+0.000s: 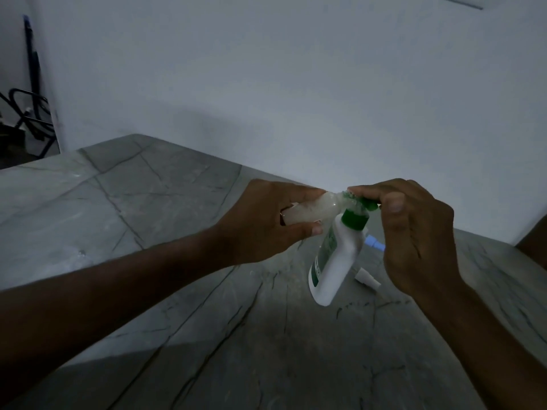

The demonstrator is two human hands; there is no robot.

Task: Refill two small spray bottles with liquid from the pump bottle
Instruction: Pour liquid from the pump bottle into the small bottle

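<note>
Grey veined table (pixel 148 202) (white wall (pixel 266 69) behind)

Small spray bottle (pixel 307 213) of translucent, frosted-looking plastic, pump bottle (pixel 334 267) of opaque white smooth plastic with glossy green collar (pixel 353 220), table (pixel 148 202) at 9 o'clock of grey veined stone, faint sheen, wall (pixel 296 69) at 12 o'clock matt painted.
</note>
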